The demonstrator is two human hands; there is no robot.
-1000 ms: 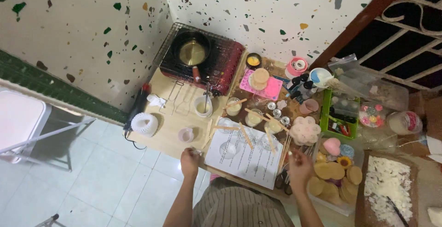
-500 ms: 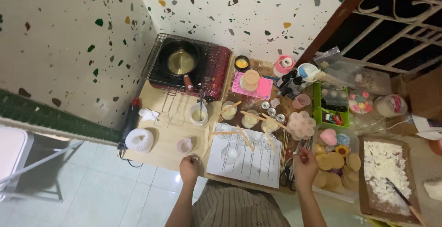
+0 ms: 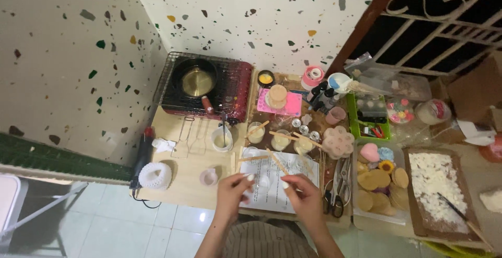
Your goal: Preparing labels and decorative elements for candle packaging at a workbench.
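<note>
both hands pinch small white pieces; their axis is unclear.

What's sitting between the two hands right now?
In the head view, a small clear cup stands on the printed sheet of paper between the left hand and the right hand; nothing else lies there.
</note>
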